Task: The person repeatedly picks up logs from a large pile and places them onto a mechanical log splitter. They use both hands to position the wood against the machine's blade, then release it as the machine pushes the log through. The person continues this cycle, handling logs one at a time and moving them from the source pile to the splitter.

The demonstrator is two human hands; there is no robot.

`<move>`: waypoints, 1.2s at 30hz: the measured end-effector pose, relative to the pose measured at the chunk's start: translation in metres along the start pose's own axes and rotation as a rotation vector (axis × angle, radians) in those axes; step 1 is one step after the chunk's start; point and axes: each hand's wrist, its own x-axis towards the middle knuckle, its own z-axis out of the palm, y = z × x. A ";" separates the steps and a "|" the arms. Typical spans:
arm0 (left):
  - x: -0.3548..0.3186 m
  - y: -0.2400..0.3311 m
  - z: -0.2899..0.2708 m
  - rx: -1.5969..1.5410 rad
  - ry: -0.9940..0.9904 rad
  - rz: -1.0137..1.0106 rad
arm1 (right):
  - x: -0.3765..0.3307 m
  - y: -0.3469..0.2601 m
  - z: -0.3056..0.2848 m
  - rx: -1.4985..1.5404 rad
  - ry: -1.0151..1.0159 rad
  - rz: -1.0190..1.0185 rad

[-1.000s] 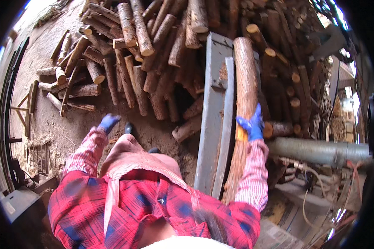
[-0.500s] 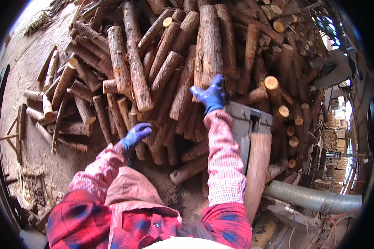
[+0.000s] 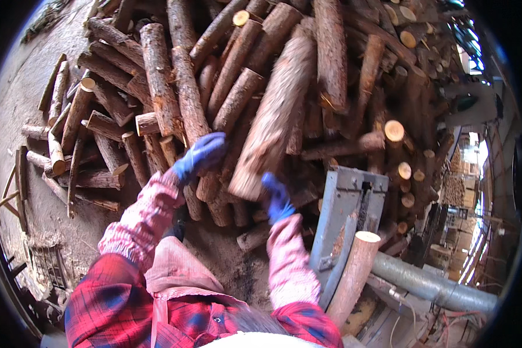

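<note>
A thick bark-covered log (image 3: 272, 122), smeared by motion, slants across the pile with its lower end toward me. At the right side of that end is my right hand (image 3: 277, 198) in a blue glove, its fingers against the log and partly hidden by it. Left of the log, a small gap away, my left hand (image 3: 202, 155) is held up in a blue glove, fingers stretched out and nothing in them. Behind the slanting log, another thick log (image 3: 332, 58) lies on the pile.
Many logs are heaped ahead and to both sides. A grey metal machine part (image 3: 330, 223) with a slot stands at right, with a peeled, pale log (image 3: 354, 272) beside it. A grey pipe (image 3: 435, 281) runs to the right. Dusty ground (image 3: 46, 220) lies at left.
The slanting log has come out from the pile, its lower end swinging left and toward me. My right hand has moved down and left with it; my left hand has risen toward the log.
</note>
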 end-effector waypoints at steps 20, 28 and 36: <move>-0.186 -0.056 0.309 0.179 -0.145 0.524 | -0.349 0.004 -0.099 -0.530 -0.071 -0.556; -0.270 -0.048 0.387 0.454 -0.272 0.765 | -0.337 -0.229 -0.169 -0.547 0.047 -1.029; -0.239 -0.110 0.248 0.636 0.014 0.426 | -0.297 -0.194 -0.225 -1.664 0.580 -0.267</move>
